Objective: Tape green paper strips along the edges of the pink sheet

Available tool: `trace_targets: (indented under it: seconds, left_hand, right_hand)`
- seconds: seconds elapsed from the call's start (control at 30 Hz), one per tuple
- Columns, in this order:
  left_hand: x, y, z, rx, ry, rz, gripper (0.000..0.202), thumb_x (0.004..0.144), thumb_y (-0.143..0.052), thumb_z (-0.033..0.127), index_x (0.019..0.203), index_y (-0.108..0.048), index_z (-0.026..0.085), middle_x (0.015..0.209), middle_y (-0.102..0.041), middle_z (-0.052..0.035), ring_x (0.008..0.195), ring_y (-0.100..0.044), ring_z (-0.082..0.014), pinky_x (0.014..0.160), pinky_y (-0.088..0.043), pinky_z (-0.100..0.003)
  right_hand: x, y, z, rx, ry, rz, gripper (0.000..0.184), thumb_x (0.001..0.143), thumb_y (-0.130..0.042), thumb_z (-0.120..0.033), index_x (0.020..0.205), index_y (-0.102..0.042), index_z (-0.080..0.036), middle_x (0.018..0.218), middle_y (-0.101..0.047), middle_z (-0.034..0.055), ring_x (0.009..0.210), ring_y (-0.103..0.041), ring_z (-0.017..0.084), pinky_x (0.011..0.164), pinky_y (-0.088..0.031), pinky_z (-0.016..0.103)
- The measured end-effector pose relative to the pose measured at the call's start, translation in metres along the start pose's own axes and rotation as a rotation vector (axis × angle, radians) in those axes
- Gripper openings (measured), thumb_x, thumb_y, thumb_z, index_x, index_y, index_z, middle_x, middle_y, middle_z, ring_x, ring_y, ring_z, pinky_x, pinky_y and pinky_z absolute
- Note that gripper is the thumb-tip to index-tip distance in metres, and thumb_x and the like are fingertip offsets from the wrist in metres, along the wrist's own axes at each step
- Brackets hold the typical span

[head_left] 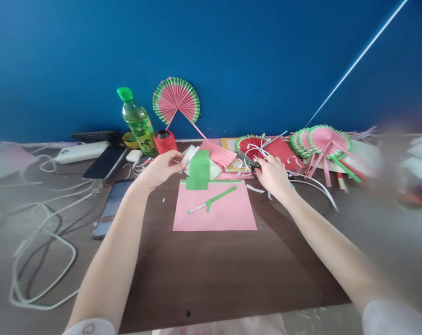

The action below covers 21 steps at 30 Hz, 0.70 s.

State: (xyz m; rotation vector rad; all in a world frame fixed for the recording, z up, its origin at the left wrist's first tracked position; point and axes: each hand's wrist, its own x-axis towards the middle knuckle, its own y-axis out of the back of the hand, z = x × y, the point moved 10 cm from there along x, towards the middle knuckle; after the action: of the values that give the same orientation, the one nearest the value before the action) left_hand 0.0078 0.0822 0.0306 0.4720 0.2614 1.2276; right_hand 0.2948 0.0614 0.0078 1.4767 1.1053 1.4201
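Observation:
My left hand point(167, 165) is closed in a pinch on a small white strip point(190, 157), beside a green paper piece point(199, 170). That piece overlaps the top of a pink paper sheet point(216, 216). Lying on the sheet are a thin green strip along its upper edge and a green Y-shaped strip point(219, 196), partly white at one end. To the right, my right hand point(271, 172) is closed over dark-handled scissors point(253, 164), mostly hidden by the fingers. Under and behind them are a red and green folded fan point(251, 144) and white cords.
A pink and green paper fan point(176, 100) leans on the blue wall, near a green bottle point(137, 123) and red thread spool point(164, 141). More fans point(327, 142) lie right. Phones point(111, 209) and a looped white cable point(17, 279) lie left.

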Motion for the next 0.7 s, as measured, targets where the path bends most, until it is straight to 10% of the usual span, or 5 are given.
trace_targets:
  seconds: [0.17,0.4,0.7]
  left_hand:
    - [-0.003,-0.018,0.016,-0.189,-0.025,-0.074,0.026,0.072,-0.064,0.031,0.091,-0.053,0.016,0.090,-0.069,-0.0066,0.085,-0.064,-0.0190,0.082,-0.047,-0.037]
    - [-0.003,-0.032,0.021,-0.212,-0.023,-0.126,0.028,0.073,-0.066,0.035,0.088,-0.050,0.018,0.087,-0.071,-0.0080,0.085,-0.064,-0.0200,0.075,-0.046,-0.034]
    - [-0.006,-0.060,0.026,-0.286,0.010,-0.195,0.020,0.072,-0.060,0.020,0.084,-0.044,0.018,0.079,-0.070,-0.0030,0.078,-0.065,-0.0157,0.074,-0.045,-0.031]
  right_hand:
    - [0.004,0.018,-0.011,0.354,0.040,0.092,0.025,0.079,-0.050,-0.019,0.098,-0.065,-0.012,0.099,-0.061,0.0151,0.096,-0.057,0.029,0.084,-0.046,0.044]
    - [0.010,0.021,-0.079,1.188,0.014,-0.185,0.026,0.080,-0.055,-0.043,0.089,-0.051,-0.019,0.083,-0.065,0.0039,0.071,-0.064,0.015,0.062,-0.051,0.028]
    - [0.022,0.023,-0.131,1.386,0.126,-0.174,0.028,0.075,-0.062,-0.043,0.074,-0.045,-0.020,0.065,-0.058,-0.0023,0.057,-0.061,0.012,0.050,-0.047,0.023]
